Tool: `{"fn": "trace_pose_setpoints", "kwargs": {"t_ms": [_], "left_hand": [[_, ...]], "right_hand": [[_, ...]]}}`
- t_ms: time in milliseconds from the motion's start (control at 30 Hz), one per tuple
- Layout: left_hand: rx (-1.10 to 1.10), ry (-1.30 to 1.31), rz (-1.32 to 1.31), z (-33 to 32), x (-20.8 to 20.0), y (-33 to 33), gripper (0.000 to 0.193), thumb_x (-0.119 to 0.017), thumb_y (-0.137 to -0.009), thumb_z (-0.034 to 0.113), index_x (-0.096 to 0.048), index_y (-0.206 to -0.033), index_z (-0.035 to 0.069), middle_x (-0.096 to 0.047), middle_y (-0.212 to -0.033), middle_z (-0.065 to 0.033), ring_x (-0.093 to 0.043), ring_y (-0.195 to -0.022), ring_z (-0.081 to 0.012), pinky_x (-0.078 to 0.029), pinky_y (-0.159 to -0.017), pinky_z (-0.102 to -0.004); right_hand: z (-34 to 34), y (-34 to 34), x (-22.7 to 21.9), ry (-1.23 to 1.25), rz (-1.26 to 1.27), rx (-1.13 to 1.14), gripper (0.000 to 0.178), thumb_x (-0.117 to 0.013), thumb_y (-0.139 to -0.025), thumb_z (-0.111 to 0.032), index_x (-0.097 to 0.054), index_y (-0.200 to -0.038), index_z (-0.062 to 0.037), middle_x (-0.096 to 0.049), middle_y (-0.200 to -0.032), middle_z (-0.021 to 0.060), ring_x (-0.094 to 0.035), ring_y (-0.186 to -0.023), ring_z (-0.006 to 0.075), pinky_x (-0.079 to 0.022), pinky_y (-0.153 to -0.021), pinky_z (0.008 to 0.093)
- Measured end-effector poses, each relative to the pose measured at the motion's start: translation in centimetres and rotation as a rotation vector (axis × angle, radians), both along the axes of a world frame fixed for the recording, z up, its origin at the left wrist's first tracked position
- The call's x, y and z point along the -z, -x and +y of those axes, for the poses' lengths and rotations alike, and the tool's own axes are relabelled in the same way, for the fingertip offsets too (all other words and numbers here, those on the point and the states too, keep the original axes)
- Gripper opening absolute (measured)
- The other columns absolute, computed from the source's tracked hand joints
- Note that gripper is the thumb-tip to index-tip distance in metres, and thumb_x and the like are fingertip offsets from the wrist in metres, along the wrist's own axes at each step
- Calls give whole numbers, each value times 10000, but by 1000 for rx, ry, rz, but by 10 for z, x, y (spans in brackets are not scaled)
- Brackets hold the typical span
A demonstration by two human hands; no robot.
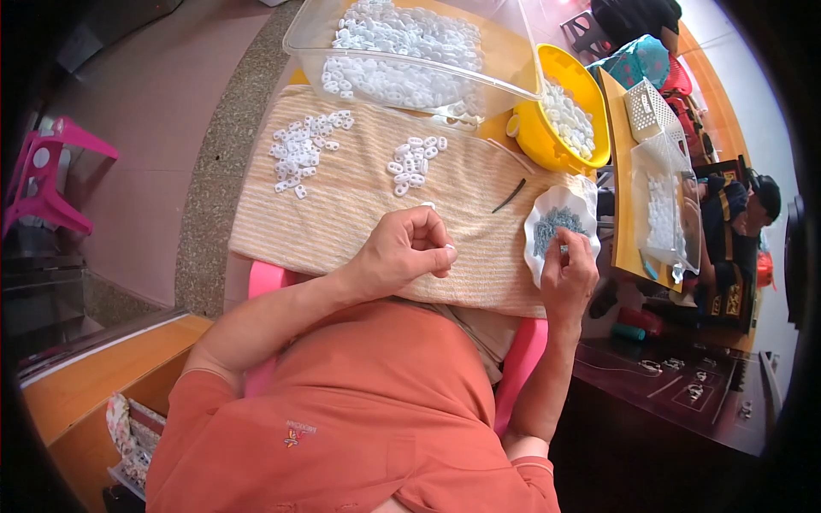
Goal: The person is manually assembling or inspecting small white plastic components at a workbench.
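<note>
My left hand [404, 245] is held over the towel, thumb and forefinger pinched on a small white plastic piece [451, 248], of which only the tip shows. On the right, my right hand [570, 272] reaches into a white wavy-rimmed dish [537, 265]. Its fingertips are pinched together at a heap of small grey-blue pin-like parts [554, 224]; what they grip is too small to make out. Beyond my left hand lie two groups of white oval pieces with holes, a small pile [414, 164] and a larger spread [299, 154].
A striped towel [342, 214] covers the table. At the back stand a clear tub [410, 58] of white pieces and a yellow basin [534, 128] of more. A dark thin strip [510, 196] lies near the dish. Another person [740, 214] sits at the right; a pink stool [56, 179] stands left.
</note>
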State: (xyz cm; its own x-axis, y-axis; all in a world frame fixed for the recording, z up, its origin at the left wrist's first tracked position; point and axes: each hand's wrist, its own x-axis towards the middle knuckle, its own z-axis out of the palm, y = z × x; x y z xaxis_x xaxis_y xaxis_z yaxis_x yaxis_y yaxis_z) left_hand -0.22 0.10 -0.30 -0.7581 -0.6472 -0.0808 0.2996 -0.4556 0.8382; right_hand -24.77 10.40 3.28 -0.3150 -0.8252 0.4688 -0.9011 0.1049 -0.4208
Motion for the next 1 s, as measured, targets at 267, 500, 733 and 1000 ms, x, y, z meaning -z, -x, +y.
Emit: {"fn": "trace_pose_setpoints", "kwargs": {"t_ms": [267,500,733,1000], "left_hand": [[60,-55,5,-1,0,-1,105,-654,-856,28,-554,-888,20,-610,-812,-48,-619,-710,-107,-530,-656,-251],[109,-101,14,-3,-7,-2,93,-647,-863,44,-574,-912,15,-617,-788,-46,-611,-703,-102,-521,-662,-245],[100,-120,55,-4,-2,-2,119,-643,-873,55,-613,-965,-15,-646,-810,-69,-619,-725,-115,-517,-675,-252],[68,-179,-1,-4,-3,-1,214,-626,-879,30,-613,-1072,-60,-669,-883,-102,-649,-778,-129,-552,-727,-251]], "right_hand": [[-6,-58,9,-202,-730,-365,165,-622,-864,35,-634,-1029,39,-588,-950,78,-560,-718,82,-472,-580,188],[-9,-74,26,-148,-835,-462,148,-609,-867,51,-629,-1014,58,-609,-942,109,-605,-702,110,-532,-600,216],[-11,-80,25,-133,-1084,-380,82,-585,-887,-3,-610,-952,41,-614,-910,74,-596,-741,109,-511,-661,235],[-16,-81,30,-58,-1211,-389,104,-582,-915,-36,-618,-953,53,-623,-881,92,-597,-669,118,-502,-611,223]]}}
